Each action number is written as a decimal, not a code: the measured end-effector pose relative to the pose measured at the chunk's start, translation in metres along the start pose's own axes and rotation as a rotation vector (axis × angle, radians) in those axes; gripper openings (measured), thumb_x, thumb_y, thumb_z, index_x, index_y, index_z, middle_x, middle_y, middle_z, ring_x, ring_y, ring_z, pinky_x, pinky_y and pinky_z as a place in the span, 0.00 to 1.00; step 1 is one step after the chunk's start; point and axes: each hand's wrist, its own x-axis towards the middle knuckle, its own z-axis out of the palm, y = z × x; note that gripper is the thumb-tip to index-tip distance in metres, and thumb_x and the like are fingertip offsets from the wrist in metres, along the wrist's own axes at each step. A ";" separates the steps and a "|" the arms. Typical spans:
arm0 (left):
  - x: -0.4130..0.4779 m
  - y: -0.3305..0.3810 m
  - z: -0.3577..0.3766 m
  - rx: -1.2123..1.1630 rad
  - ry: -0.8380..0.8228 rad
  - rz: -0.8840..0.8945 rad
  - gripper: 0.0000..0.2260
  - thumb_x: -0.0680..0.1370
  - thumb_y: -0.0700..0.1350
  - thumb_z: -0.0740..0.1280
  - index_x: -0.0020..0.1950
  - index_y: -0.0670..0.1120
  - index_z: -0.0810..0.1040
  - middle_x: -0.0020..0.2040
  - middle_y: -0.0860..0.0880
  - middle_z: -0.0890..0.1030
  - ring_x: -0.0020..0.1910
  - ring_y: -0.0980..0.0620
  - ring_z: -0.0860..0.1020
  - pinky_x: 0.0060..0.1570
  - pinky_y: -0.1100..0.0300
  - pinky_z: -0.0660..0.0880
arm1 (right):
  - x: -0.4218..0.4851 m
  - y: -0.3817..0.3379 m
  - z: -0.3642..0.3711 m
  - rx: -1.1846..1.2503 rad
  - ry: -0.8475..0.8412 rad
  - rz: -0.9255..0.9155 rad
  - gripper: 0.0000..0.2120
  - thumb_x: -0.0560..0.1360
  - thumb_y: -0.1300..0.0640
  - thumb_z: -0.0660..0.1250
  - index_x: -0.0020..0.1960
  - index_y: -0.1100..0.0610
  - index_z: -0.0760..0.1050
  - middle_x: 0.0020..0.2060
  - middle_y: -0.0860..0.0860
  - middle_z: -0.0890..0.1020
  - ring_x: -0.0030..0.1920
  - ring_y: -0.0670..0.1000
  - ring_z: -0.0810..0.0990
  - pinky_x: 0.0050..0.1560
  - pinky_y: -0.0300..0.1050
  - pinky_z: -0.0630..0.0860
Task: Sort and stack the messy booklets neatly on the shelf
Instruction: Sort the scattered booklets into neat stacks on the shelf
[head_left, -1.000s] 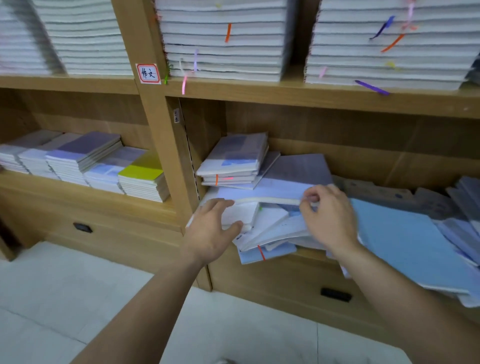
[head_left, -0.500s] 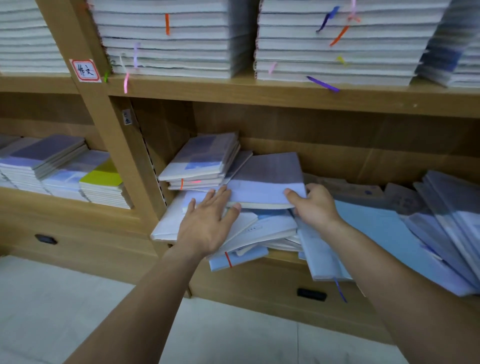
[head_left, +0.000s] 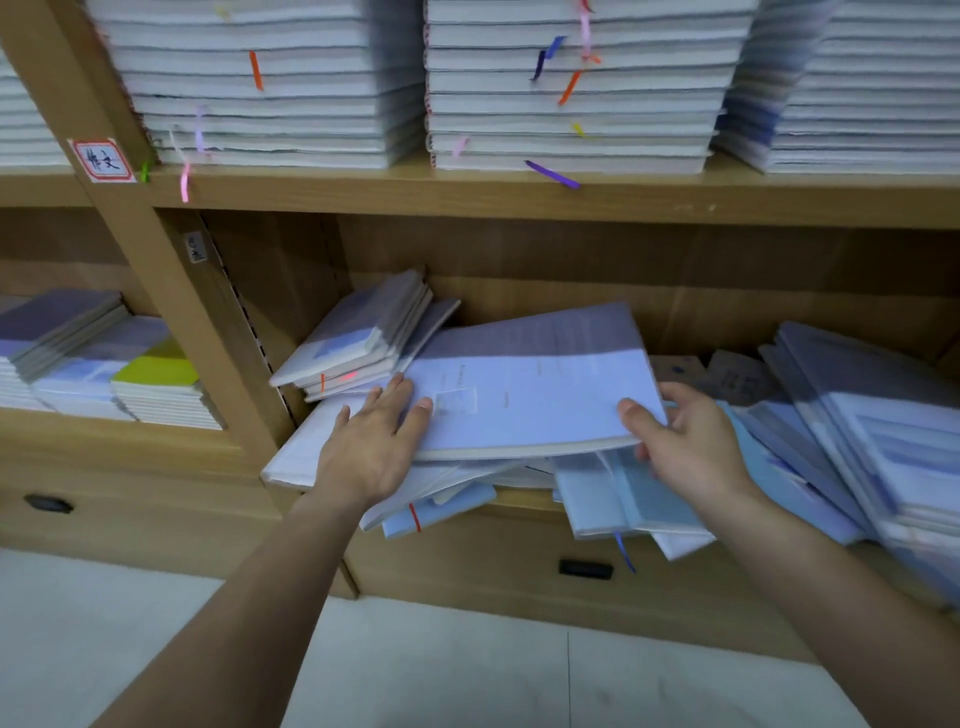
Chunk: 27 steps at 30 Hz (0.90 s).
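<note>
A messy heap of pale blue and white booklets (head_left: 457, 493) spills over the front edge of the lower wooden shelf (head_left: 524, 501). On top lies a large lilac-and-white booklet (head_left: 530, 384), tilted. My right hand (head_left: 685, 447) grips its lower right corner, thumb on the cover and fingers underneath. My left hand (head_left: 374, 441) lies flat with straight fingers against the booklet's left edge and on the white booklets below. A small stack of booklets (head_left: 363, 338) leans at the back left of the same compartment.
More loose booklets (head_left: 852, 415) slump at the right of the shelf. Neat stacks (head_left: 98, 364) fill the left compartment, and tall white stacks (head_left: 566, 88) crowd the upper shelf. A wooden upright (head_left: 171, 291) divides the compartments. Drawer fronts with black handles (head_left: 586, 569) sit below, above a pale floor.
The lilac-and-white booklet has risen and tilted off the heap in my right hand's grip. My left hand has slid right along its left edge. The view moved closer.
</note>
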 end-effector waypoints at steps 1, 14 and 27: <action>-0.001 0.002 0.000 0.003 -0.018 -0.011 0.33 0.79 0.67 0.43 0.80 0.54 0.54 0.81 0.53 0.55 0.80 0.51 0.52 0.77 0.46 0.49 | -0.001 0.003 -0.007 -0.001 0.011 0.007 0.07 0.79 0.52 0.69 0.54 0.53 0.78 0.29 0.48 0.81 0.25 0.42 0.78 0.28 0.41 0.71; -0.012 0.043 0.006 0.058 0.093 0.027 0.29 0.78 0.57 0.66 0.77 0.48 0.66 0.74 0.47 0.71 0.71 0.45 0.70 0.65 0.52 0.69 | -0.001 0.075 -0.090 -0.204 0.006 0.186 0.05 0.80 0.56 0.67 0.52 0.56 0.79 0.25 0.51 0.80 0.24 0.47 0.79 0.22 0.42 0.73; -0.004 0.110 0.061 0.089 -0.108 0.232 0.34 0.78 0.59 0.66 0.80 0.48 0.59 0.80 0.48 0.58 0.77 0.45 0.58 0.74 0.53 0.59 | -0.003 0.081 -0.137 -0.421 0.038 0.108 0.12 0.78 0.56 0.69 0.61 0.52 0.82 0.34 0.46 0.81 0.41 0.53 0.80 0.44 0.44 0.73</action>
